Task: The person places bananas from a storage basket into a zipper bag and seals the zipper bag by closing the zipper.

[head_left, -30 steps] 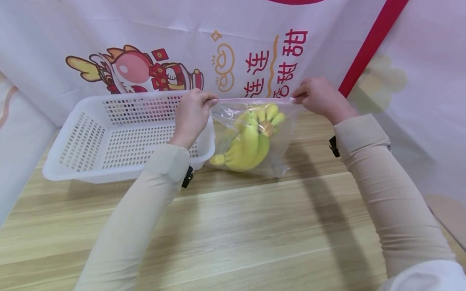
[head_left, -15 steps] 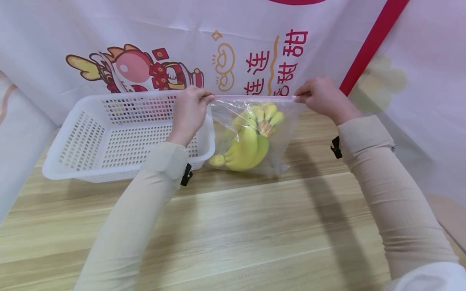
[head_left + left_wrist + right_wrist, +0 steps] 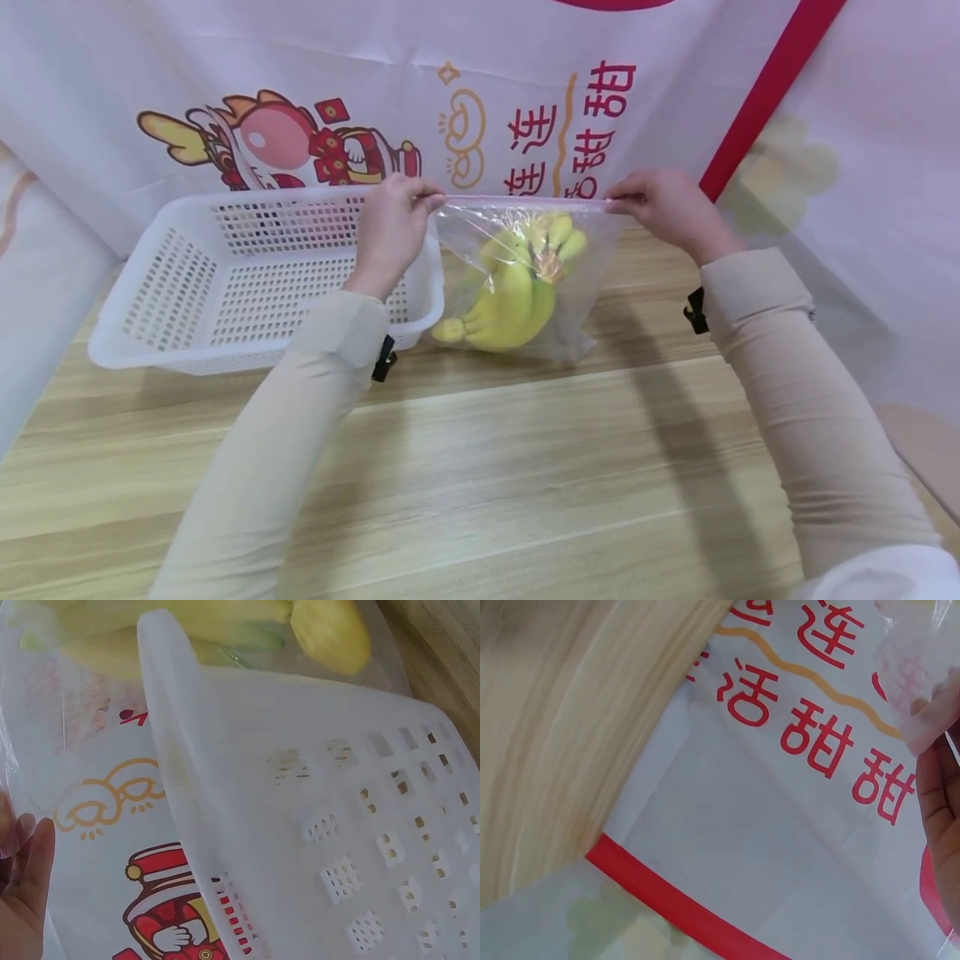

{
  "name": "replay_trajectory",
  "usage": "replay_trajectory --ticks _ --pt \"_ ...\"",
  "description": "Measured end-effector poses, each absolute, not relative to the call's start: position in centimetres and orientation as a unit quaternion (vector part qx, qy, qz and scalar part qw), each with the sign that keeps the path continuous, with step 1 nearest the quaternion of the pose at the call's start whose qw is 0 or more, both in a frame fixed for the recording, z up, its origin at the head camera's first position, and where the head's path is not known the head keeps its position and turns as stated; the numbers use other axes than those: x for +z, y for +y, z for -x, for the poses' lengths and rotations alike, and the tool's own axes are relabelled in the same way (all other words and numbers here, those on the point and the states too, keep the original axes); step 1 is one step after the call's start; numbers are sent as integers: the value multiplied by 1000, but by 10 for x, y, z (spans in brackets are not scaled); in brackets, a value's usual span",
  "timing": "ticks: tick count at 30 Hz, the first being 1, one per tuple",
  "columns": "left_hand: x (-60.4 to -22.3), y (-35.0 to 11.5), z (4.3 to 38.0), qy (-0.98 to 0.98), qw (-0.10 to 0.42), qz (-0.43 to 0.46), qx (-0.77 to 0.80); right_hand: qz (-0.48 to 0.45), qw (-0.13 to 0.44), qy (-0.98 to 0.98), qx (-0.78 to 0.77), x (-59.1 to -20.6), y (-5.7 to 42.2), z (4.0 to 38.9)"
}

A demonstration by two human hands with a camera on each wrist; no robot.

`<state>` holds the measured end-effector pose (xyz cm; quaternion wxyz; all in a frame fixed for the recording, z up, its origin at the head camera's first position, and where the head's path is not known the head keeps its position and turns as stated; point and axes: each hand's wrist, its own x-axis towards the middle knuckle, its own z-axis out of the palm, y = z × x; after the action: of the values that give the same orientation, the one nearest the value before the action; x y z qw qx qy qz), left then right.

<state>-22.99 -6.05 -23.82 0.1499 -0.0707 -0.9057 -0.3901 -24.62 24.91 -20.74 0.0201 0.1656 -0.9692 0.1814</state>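
Note:
A clear zip bag (image 3: 581, 283) with a pinkish top strip stands on the table, its top edge stretched between both hands. Inside it lies a bunch of yellow bananas (image 3: 510, 304), stems toward the upper right. My left hand (image 3: 392, 233) pinches the left top corner, above the right rim of a white basket; its fingertips also show at the edge of the left wrist view. The right top corner is pinched between thumb and fingers of my right hand (image 3: 667, 208). In the right wrist view this hand (image 3: 941, 772) grips the bag's corner.
To the left of the bag stands a white perforated plastic basket (image 3: 270, 362), close to its side. Behind it hangs a white printed cloth (image 3: 480, 50) with red characters and a cartoon figure. The wooden table (image 3: 480, 483) extends toward the front.
The bag's top edge has risen slightly and looks tauter than a second ago. My right hand has shifted a little to the right, and the left hand has risen slightly.

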Motion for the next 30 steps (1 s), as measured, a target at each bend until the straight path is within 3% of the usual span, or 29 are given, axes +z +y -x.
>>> replay_trajectory --ticks 18,30 --pt "-245 -69 234 -900 144 64 -406 -94 42 -972 209 -207 260 248" --pt "-260 -56 228 -913 115 66 -385 29 43 -940 336 -230 252 248"
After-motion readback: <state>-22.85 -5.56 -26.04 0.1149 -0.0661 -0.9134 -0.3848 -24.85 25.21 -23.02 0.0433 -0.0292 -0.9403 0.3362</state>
